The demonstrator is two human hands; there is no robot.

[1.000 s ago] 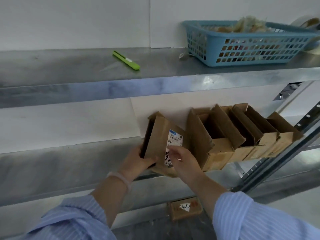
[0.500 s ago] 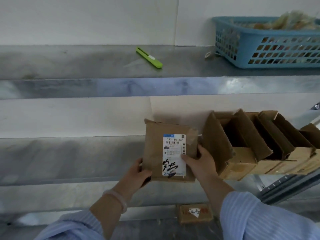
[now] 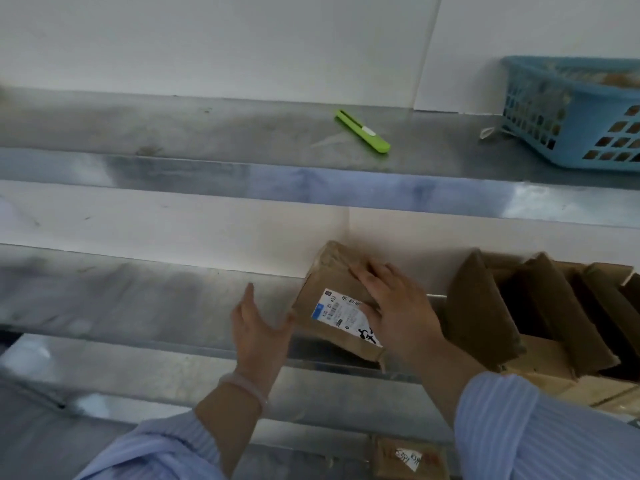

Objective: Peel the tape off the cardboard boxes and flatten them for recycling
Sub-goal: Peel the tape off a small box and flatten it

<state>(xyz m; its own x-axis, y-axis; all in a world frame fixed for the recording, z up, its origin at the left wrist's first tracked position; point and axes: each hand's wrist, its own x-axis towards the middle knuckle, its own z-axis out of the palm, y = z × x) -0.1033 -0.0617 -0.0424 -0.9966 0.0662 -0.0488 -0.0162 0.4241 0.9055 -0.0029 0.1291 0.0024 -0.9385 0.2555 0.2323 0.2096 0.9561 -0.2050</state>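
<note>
Under right hand (image 3: 398, 315), box (image 3: 323, 280) axis upper-left–lower-right

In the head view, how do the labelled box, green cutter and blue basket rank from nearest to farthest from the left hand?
1. Labelled box, just right of the left hand.
2. Green cutter, on the upper shelf, above.
3. Blue basket, same shelf, far right.

L sleeve (image 3: 152, 452) & R sleeve (image 3: 540, 427): same shirt, light blue w/ fine white pinstripes, soft fabric, cuffs bunched partway up forearms. Thin pale, translucent bangle (image 3: 242, 382) round wrist below left hand (image 3: 258, 327).
</note>
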